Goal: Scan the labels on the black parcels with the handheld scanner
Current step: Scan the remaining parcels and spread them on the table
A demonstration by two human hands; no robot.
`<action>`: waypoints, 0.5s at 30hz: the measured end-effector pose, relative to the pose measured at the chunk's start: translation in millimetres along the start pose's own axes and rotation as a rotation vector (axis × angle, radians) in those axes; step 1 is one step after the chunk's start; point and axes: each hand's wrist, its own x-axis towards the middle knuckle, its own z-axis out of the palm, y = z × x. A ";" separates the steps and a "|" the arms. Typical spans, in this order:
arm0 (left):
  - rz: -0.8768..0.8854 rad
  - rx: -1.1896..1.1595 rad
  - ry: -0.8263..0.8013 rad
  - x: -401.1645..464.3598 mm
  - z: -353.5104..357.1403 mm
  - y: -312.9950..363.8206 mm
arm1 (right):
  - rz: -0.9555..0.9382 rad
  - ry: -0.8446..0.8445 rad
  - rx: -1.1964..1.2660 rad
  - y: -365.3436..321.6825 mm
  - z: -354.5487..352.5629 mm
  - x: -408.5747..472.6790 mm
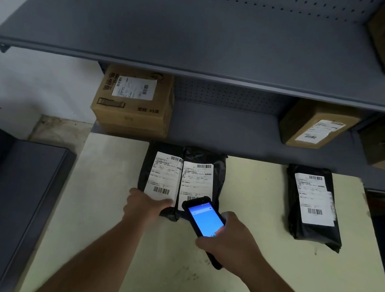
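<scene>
The right hand is wrapped around the handheld scanner, thumb at the edge of its lit blue screen, with the scanner's head hanging over the near end of the middle black parcel. The left hand lies flat, fingers spread, pressing down the near edge of the left black parcel; it grips nothing. These two parcels lie touching, just beyond both hands on the table. A third black parcel lies well apart, beyond and to the right of the right hand.

The step in hand looks like reading a barcode at the near end of one label. To do it well, I would tilt the scanner head squarely at a single barcode, since the two labels sit side by side and a wide aim could catch the wrong one. The pressing hand should keep the label flat without covering the bars.
</scene>
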 end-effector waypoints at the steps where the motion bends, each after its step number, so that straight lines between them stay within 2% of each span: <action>1: 0.010 0.001 0.003 -2.5 0.1 0.8 | 0.000 -0.001 -0.004 0.2 -0.3 -0.1; 7: 0.092 0.002 0.033 -9.7 -3.5 -1.0 | -0.009 -0.006 -0.002 3.8 -4.9 -2.3; 15: 0.002 -0.159 -0.049 -10.3 -18.2 -8.3 | -0.022 0.014 -0.011 9.0 -15.0 -9.9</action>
